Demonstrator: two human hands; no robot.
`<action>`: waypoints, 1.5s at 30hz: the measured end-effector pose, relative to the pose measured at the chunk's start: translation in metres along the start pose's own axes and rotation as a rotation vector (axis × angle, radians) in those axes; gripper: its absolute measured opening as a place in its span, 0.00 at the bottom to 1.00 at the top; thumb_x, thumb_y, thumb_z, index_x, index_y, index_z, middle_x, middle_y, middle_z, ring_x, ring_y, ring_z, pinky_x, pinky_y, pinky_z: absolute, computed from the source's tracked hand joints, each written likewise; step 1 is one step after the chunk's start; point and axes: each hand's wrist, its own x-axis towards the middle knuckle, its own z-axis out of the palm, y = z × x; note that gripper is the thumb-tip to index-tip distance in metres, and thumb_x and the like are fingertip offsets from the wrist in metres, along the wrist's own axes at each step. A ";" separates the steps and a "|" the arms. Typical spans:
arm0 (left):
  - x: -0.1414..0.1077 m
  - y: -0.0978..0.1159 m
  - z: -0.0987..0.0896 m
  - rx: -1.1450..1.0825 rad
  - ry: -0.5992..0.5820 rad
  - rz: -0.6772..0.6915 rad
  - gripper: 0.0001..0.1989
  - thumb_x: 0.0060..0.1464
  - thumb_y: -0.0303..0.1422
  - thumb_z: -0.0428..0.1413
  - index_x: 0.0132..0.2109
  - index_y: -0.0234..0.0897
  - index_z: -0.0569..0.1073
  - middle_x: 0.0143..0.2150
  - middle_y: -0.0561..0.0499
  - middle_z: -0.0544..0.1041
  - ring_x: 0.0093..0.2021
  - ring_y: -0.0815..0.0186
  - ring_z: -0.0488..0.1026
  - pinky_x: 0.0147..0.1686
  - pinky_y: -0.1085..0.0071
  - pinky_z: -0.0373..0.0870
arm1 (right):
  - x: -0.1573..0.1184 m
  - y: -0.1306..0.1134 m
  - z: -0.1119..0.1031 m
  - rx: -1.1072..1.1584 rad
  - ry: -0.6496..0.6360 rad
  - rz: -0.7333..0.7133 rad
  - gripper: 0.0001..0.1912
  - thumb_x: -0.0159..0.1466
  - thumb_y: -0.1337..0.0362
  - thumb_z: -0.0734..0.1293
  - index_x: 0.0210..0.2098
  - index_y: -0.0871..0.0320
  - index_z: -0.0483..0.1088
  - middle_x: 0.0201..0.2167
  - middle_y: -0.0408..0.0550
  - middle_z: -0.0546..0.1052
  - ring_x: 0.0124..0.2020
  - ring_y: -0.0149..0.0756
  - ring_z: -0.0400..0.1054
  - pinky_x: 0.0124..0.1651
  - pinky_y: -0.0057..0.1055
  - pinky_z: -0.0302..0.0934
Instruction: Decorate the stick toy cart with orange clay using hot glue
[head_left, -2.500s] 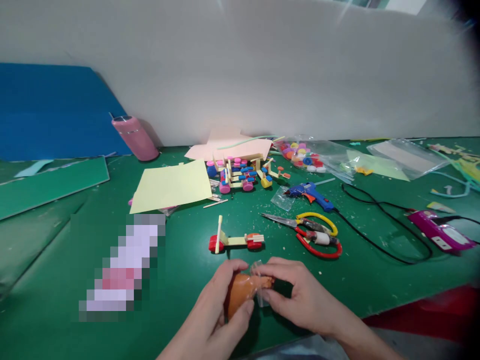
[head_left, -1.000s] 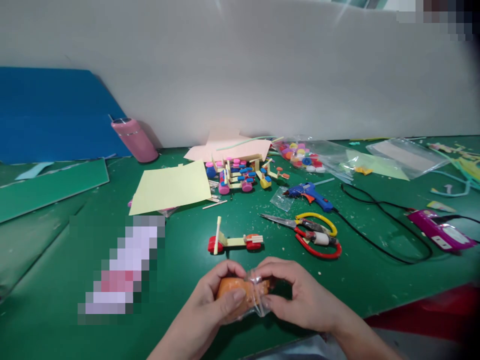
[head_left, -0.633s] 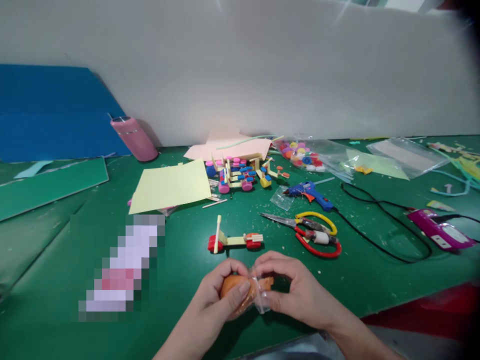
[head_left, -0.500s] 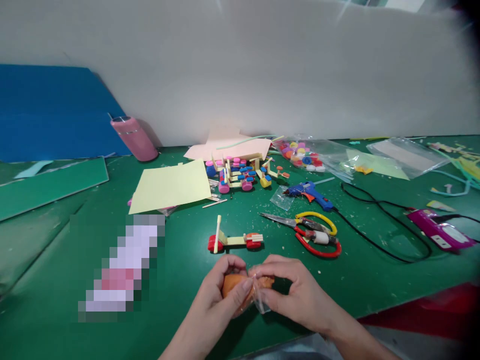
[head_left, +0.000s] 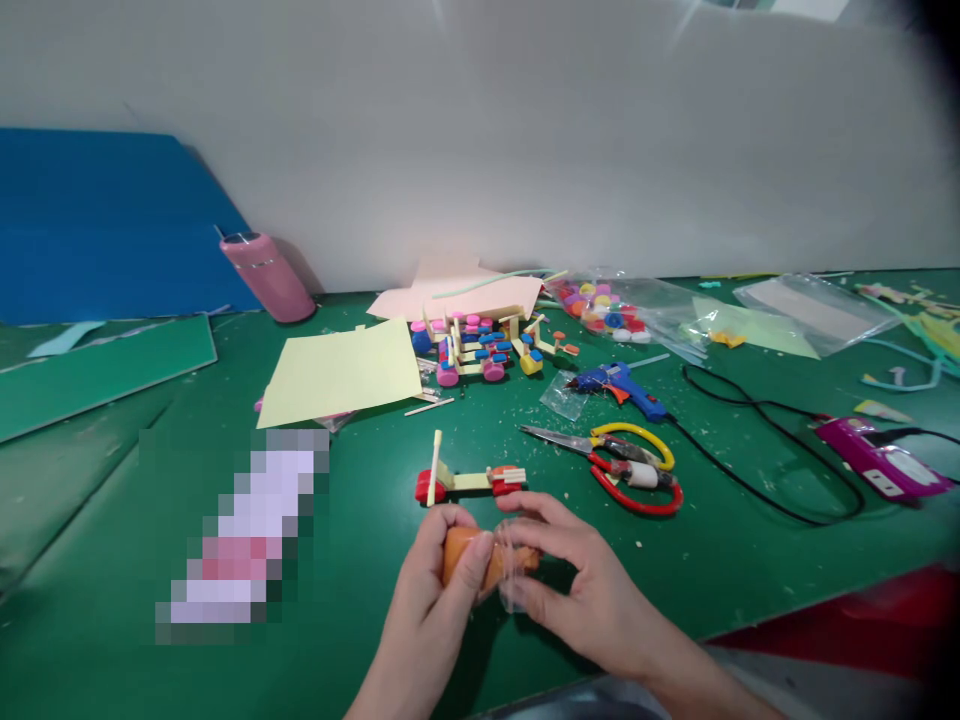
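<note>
"What is the left hand [head_left: 433, 590] doing?"

"Its fingers are curled around an orange clay-like lump [head_left: 459, 552], with the thumb pressed along the near side."

"And the right hand [head_left: 596, 585]?"

"Its thumb and fingers pinch the clear plastic bag [head_left: 511, 585] gathered around the lump's narrower end, which pokes toward the right palm."

"So where is the lump exactly?"

"Between the two hands, over the green surface [head_left: 352, 600] near its front edge. I can't tell whether its underside touches down."

"Anything close by?"

"A toy scooter [head_left: 469, 483] with red wheels, just beyond the fingertips. Farther right lie scissors [head_left: 637, 476] with one yellow and one red handle, and behind those a blue glue gun [head_left: 628, 390]."
</note>
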 end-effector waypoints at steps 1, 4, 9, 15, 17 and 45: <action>-0.001 0.002 0.001 0.040 0.000 0.029 0.09 0.51 0.39 0.52 0.31 0.39 0.64 0.24 0.58 0.62 0.24 0.71 0.58 0.24 0.76 0.58 | -0.001 0.001 0.001 0.016 0.005 -0.001 0.15 0.55 0.69 0.68 0.43 0.53 0.71 0.51 0.49 0.66 0.54 0.38 0.59 0.54 0.32 0.55; -0.004 0.006 0.004 0.082 0.015 0.089 0.08 0.51 0.38 0.52 0.31 0.39 0.65 0.24 0.57 0.64 0.25 0.69 0.60 0.25 0.75 0.59 | -0.002 0.004 0.003 0.122 0.014 -0.017 0.16 0.56 0.67 0.68 0.45 0.51 0.71 0.52 0.49 0.66 0.54 0.39 0.59 0.54 0.35 0.55; -0.008 0.007 0.011 0.026 0.065 0.112 0.06 0.52 0.37 0.51 0.31 0.40 0.65 0.23 0.57 0.63 0.23 0.70 0.58 0.23 0.75 0.56 | -0.004 0.009 0.008 0.288 0.080 -0.081 0.17 0.56 0.70 0.67 0.44 0.49 0.71 0.53 0.47 0.66 0.55 0.39 0.58 0.55 0.37 0.56; -0.010 0.000 0.007 -0.026 -0.026 0.014 0.10 0.52 0.40 0.52 0.33 0.38 0.68 0.24 0.57 0.64 0.23 0.71 0.57 0.22 0.76 0.54 | -0.006 0.012 0.007 0.217 0.130 -0.085 0.17 0.57 0.70 0.66 0.45 0.51 0.69 0.47 0.48 0.71 0.50 0.37 0.64 0.52 0.35 0.59; -0.010 -0.003 0.004 -0.045 -0.078 -0.012 0.11 0.51 0.41 0.52 0.34 0.37 0.68 0.24 0.57 0.63 0.23 0.72 0.56 0.21 0.76 0.54 | -0.005 0.013 0.005 0.189 0.154 -0.089 0.16 0.57 0.70 0.66 0.45 0.51 0.69 0.47 0.48 0.72 0.49 0.37 0.65 0.52 0.35 0.59; -0.002 0.000 0.006 -0.206 -0.114 -0.163 0.14 0.51 0.43 0.51 0.28 0.37 0.63 0.21 0.59 0.58 0.21 0.74 0.52 0.20 0.78 0.50 | 0.002 0.003 0.002 0.018 0.121 -0.121 0.11 0.49 0.76 0.66 0.31 0.57 0.71 0.38 0.49 0.73 0.39 0.35 0.69 0.43 0.30 0.63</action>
